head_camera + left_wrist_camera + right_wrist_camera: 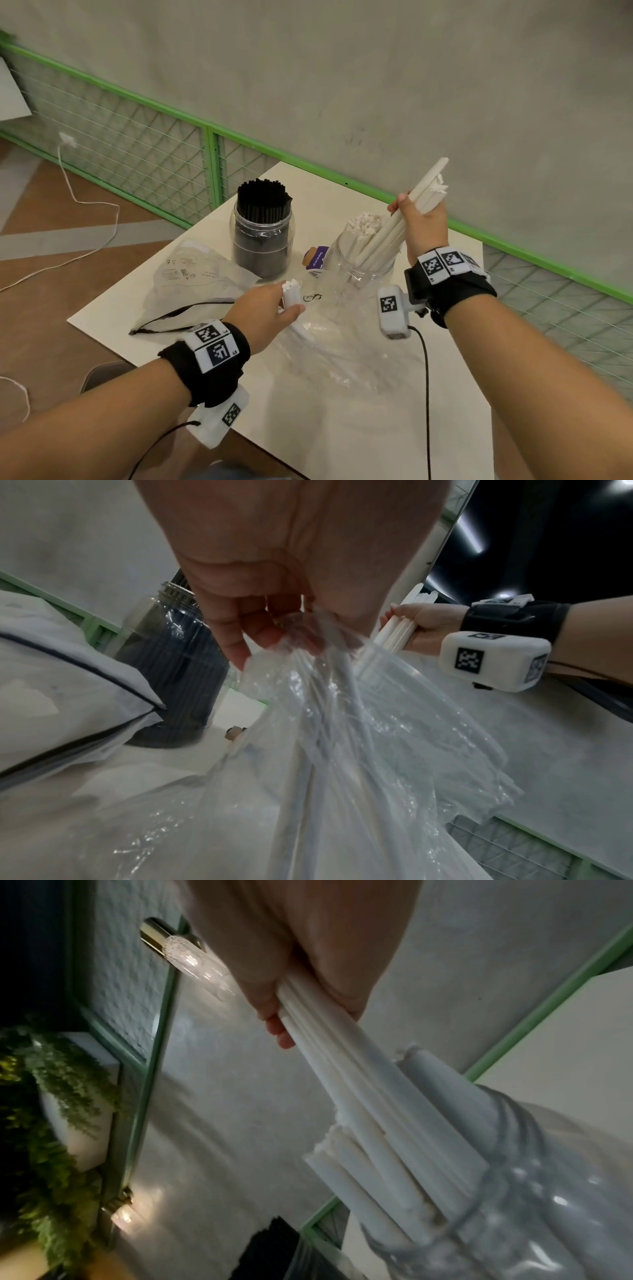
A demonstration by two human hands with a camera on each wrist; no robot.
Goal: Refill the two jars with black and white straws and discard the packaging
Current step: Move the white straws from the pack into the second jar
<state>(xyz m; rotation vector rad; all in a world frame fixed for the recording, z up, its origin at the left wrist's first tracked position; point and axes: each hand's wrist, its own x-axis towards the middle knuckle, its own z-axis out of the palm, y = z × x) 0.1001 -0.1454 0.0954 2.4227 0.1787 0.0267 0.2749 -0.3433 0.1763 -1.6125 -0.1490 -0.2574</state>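
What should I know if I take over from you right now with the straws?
Right hand: grips a bunch of white straws, their lower ends already in the mouth of the clear jar.
Left hand: holds a few more white straws together with the clear plastic bag.
Done: the jar of black straws looks full; its empty bag lies on the table to the left.
Left: drop the right-hand bunch in, add the left-hand straws, then throw away both bags.

Blk straws (263,202); wht straws (383,236); clear bag (339,346); green rail (212,132).
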